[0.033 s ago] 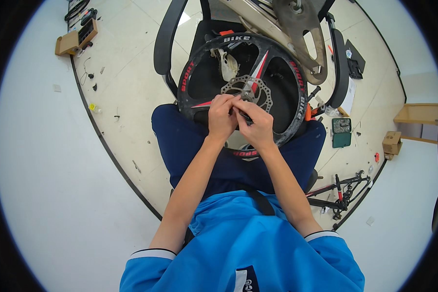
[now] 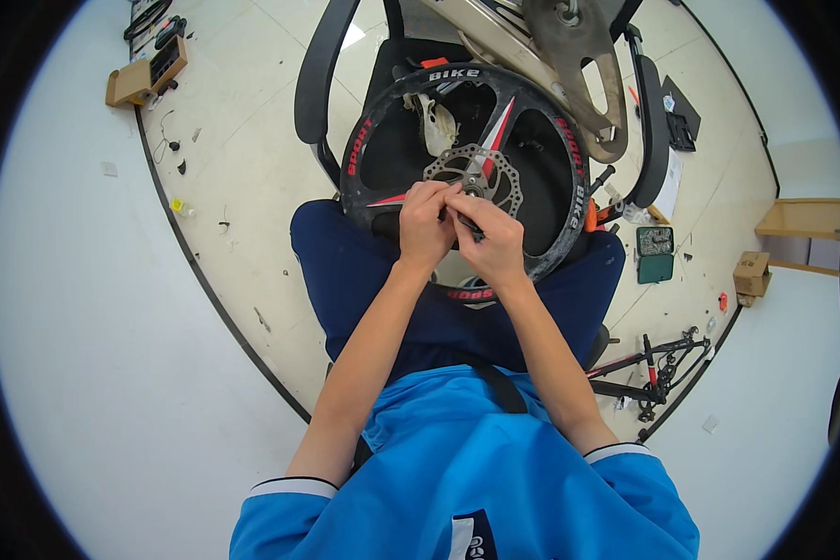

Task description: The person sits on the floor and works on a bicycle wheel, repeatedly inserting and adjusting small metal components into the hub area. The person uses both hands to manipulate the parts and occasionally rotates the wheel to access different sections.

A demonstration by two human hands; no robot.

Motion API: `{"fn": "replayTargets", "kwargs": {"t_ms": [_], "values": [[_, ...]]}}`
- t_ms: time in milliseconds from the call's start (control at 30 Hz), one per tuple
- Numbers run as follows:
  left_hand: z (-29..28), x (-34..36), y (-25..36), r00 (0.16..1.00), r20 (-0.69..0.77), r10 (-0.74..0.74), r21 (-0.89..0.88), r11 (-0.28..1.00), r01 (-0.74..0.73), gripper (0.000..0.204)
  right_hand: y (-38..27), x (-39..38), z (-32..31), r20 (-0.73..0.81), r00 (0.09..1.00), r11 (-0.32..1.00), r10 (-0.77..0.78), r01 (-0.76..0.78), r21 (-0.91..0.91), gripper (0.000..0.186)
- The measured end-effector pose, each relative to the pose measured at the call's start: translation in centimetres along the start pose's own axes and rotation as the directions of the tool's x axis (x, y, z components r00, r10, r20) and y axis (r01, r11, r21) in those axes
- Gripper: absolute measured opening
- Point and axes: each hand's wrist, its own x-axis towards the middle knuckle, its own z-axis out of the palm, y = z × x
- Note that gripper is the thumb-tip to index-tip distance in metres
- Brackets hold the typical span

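A black spoked bicycle wheel with red and white accents rests on the dark chair seat over my thighs, a silver perforated brake disc at its hub. Below the hub, my left hand has its fingers pinched together against my right hand's fingertips. My right hand is closed on a small dark object, mostly hidden by the fingers, which I cannot make out. A pale crumpled item shows behind the upper left part of the wheel.
A metal bike frame part lies over the chair's back right, beside the armrest. On the tiled floor are an open cardboard box, a green case, a black-and-red bike frame and scattered small parts. A brown box sits at right.
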Motion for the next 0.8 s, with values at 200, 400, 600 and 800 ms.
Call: {"fn": "replayTargets", "kwargs": {"t_ms": [200, 400, 600, 800], "values": [[-0.8, -0.1, 0.9, 0.997, -0.024, -0.080, -0.010, 0.997, 0.079, 0.024, 0.4, -0.4, 0.5, -0.022, 0.999, 0.999, -0.041, 0.041, -0.013, 0.022], [-0.4, -0.6, 1.3, 0.983, -0.084, -0.166, -0.067, 0.985, 0.161, 0.019, 0.8, -0.5, 1.3, -0.065, 0.996, 0.997, -0.054, 0.050, -0.061, 0.017], [0.0, -0.2, 0.8, 0.993, -0.078, -0.090, -0.012, 0.996, 0.090, 0.019, 0.6, -0.3, 1.2, -0.061, 0.991, 0.990, -0.116, 0.110, -0.093, 0.017], [0.1, -0.3, 0.7, 0.997, -0.040, -0.067, 0.011, 0.998, 0.067, 0.026, 0.6, -0.3, 0.7, -0.047, 0.992, 0.989, -0.116, 0.110, -0.103, 0.019]]}}
